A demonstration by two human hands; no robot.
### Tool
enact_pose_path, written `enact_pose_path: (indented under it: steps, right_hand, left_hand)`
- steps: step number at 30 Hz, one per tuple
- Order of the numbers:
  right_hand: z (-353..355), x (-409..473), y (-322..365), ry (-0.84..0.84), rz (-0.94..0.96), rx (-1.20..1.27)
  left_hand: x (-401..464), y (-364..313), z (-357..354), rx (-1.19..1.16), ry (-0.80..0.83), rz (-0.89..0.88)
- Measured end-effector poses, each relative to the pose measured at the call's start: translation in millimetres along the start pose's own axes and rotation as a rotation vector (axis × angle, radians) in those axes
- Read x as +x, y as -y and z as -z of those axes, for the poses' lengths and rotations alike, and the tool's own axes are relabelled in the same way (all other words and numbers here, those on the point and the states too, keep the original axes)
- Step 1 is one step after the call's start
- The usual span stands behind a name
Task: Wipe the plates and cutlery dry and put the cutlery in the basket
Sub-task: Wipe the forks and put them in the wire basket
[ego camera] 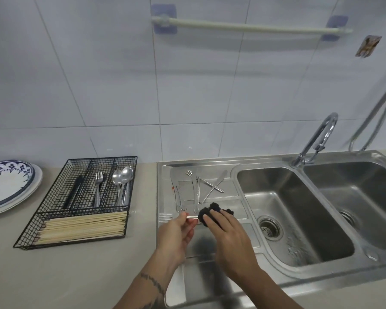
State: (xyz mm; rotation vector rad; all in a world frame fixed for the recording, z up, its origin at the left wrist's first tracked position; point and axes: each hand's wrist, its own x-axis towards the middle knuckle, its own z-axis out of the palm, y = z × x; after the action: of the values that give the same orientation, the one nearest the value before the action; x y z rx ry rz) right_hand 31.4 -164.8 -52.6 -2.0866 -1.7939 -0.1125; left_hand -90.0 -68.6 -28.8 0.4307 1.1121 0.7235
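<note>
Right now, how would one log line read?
step: drying cutlery | left hand: holds fork | right hand: rubs dark cloth | basket: part-filled

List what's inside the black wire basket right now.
The black wire basket holds a dark utensil, forks, spoons and pale wooden chopsticks. Overlap hides the exact spoon count.

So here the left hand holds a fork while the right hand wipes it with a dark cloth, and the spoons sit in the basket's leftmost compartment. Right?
Not quite. In the head view the spoons sit in the rightmost of the three upright compartments of the wire basket, beside the forks. The rest holds: the left hand holds the fork while the right hand wipes it with the dark cloth.
</note>
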Motion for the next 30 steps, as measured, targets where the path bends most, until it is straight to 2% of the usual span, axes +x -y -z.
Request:
enact_pose_path:
  steps: [2,6,9,14,21,25,30]
  right_hand:
    - [-1,4,3,0.015,-0.005,0.0]
    - [-10,19,20,0.075,0.115,0.027]
    - [-19,22,18,0.152,0.08,0.038]
    - [-25,28,14,0.033,-0.001,0.073]
    - [-28,57,25,-0.017,0.018,0.115]
    - [-34,61,24,-0.029,0.024,0.141]
    - [-48,56,20,-0.032,0.048,0.18]
  left_hand:
    - [4,-2,5,-0.01,-0.025,-0.018]
    - [5,-11,5,-0.031,-0.044,-0.08]
    - [8,-19,11,-0.009,-0.079,-0.137]
    - [28,-37,37,0.081,-0.183,-0.271]
    - [44,-76,75,0.134,-0.248,-0.246]
    - [59,-112,103,0.263,-0.333,-0.254]
    - [76,-167,124,0.257,-0.385,-0.179]
